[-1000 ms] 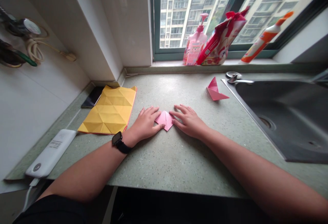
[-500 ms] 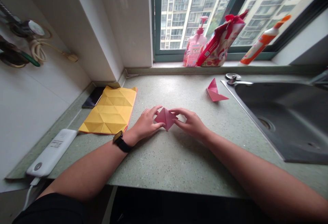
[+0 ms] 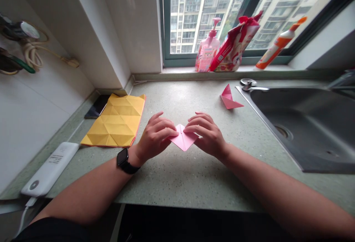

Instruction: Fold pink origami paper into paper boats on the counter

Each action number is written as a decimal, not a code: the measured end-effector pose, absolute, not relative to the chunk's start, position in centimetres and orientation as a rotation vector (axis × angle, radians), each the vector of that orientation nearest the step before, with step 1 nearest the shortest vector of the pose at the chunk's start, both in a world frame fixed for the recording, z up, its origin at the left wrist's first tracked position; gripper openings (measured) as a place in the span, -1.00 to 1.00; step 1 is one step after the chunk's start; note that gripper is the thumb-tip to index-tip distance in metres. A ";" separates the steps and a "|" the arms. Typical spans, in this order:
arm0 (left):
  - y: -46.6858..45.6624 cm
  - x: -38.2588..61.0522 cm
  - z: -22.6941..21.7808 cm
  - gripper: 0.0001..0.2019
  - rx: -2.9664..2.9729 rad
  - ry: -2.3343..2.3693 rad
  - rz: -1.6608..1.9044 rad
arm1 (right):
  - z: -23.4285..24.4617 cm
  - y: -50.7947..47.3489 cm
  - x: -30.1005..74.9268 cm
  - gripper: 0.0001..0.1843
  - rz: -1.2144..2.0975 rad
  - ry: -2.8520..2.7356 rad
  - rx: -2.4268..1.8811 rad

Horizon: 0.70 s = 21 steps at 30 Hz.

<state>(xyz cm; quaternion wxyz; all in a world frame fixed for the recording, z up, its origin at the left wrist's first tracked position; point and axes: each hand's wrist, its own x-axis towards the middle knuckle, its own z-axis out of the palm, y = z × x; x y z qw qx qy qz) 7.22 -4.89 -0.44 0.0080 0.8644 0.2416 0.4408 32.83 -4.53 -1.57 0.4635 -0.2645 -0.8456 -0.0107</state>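
Between my hands is a folded pink origami paper [image 3: 183, 140], diamond-shaped, with a crease down its middle. My left hand [image 3: 155, 133] grips its left corner, the index finger lying on the upper face. At the right corner my right hand [image 3: 207, 133] pinches the paper, its fingers curled over the top edge. Both thumbs are mostly hidden beneath or behind the paper. Farther back to the right, a second folded pink paper piece [image 3: 230, 99] stands on the counter with two points sticking out.
Left on the counter [image 3: 177, 183] lie creased yellow paper sheets [image 3: 113, 120], a dark phone [image 3: 97, 106] and a white power bank [image 3: 51, 169] with a cable. A steel sink [image 3: 296, 135] is at right. A pump bottle [image 3: 207, 51], red bag [image 3: 235, 46] and orange-white bottle [image 3: 276, 48] line the windowsill.
The pink paper has come slightly nearer me and tilted, its face now lighter. My fingers have shifted from its side edges to over its upper face.
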 end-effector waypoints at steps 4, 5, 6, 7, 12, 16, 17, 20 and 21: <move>-5.1 7.4 -0.4 -0.90 2.695 0.764 1.329 | -1.4 -4.7 32.8 -0.86 -0.038 -2.099 -0.626; -5.1 7.5 -0.4 -0.90 2.690 0.773 1.300 | -1.4 -4.7 32.9 -0.86 -0.032 -2.106 -0.639; -5.1 7.5 -0.4 -0.90 2.685 0.785 1.270 | -1.5 -4.7 32.9 -0.86 -0.027 -2.111 -0.651; -5.2 7.5 -0.5 -0.89 2.680 0.793 1.243 | -1.5 -4.6 32.9 -0.86 -0.021 -2.112 -0.659; -4.9 7.5 -0.7 -0.90 2.662 0.793 1.232 | -1.7 -4.4 32.8 -0.84 0.001 -2.107 -0.637; -4.6 7.3 -0.9 -0.87 2.627 0.876 1.144 | -1.7 -4.5 32.8 -0.84 0.032 -2.099 -0.656; -4.5 7.3 -1.0 -0.86 2.612 0.893 1.130 | -1.7 -4.5 32.8 -0.85 0.032 -2.095 -0.660; -4.5 7.5 -1.1 -0.90 2.571 0.896 1.188 | -1.6 -4.5 32.9 -0.87 -0.003 -2.091 -0.684; -4.5 7.6 -1.1 -0.94 2.559 0.883 1.233 | -1.6 -4.4 33.0 -0.87 -0.022 -2.092 -0.692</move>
